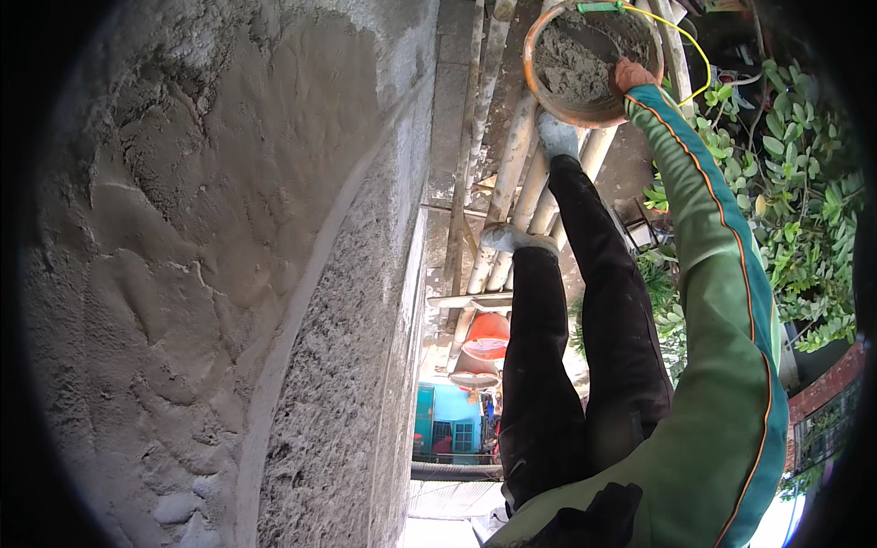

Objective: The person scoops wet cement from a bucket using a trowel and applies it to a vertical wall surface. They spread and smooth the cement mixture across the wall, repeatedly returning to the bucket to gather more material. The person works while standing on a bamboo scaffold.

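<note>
My right hand [630,77] reaches over the right rim of a round orange-brown bucket [527,64] at the top of the head view. Grey wet mortar [571,64] lies inside the bucket. The fingers look closed, down at the mortar; whatever they grip is hidden. A green grip [599,7] and a yellow cord [702,57] show at the bucket's far edge. My left hand is out of view. On the left stands a wall [338,402], with a broad layer of fresh mortar [228,173] smeared over its upper part.
I stand on bamboo poles [513,160], my grey-covered feet [519,239] close to the bucket. Another orange bucket [487,336] is below, past the poles. Leafy plants [795,164] crowd the right side. A blue building front [457,420] shows beyond.
</note>
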{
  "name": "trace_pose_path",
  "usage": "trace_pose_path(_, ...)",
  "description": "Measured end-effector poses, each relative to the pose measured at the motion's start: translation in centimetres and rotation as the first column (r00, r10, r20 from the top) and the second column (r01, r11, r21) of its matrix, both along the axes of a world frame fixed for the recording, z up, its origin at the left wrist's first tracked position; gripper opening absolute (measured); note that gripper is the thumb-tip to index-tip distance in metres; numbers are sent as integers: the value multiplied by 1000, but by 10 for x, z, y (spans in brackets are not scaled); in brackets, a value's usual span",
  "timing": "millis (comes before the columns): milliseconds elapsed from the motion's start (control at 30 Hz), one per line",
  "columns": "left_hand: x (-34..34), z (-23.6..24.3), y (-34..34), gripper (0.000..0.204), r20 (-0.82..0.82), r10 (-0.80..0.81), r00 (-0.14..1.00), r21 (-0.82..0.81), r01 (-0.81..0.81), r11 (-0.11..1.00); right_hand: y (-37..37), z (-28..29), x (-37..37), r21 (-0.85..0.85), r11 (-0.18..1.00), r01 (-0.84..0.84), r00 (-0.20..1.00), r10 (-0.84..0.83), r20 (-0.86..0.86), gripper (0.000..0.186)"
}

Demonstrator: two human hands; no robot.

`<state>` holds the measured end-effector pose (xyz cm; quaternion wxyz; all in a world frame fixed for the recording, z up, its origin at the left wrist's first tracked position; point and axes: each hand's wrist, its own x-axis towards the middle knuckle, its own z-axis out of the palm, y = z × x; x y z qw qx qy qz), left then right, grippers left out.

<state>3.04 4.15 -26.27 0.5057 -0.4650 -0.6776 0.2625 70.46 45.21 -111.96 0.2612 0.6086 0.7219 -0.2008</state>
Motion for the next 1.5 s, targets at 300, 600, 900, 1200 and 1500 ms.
trace_pose_path(300, 11, 20, 4, 82, -53, -16, 998, -4, 15, 1000, -56, 77, -76, -584, 603, 544, 674, -728, -123, 54)
trace_pose_path(600, 6, 29, 17, 82, -94, -57, 994, 20, 59, 998, -106, 105, -40, -827, 295, 479, 187, -954, -233, 38)
trace_pose_path(900, 3, 74, 9, 82, -151, -63, 987, 126, 83, 989, -105, 112, -34, -670, 402, 624, 178, -908, -379, 64)
trace_pose_path(1200, -3, 234, -46, 82, -283, 86, 955, 355, 20, 935, -110, 343, -113, -850, 331, 410, -459, -731, -506, 28)
trace_pose_path(1500, 28, 238, -40, 81, -262, 117, 958, 393, -5, 920, -89, 551, -261, -762, 245, 599, -738, -201, -644, 40)
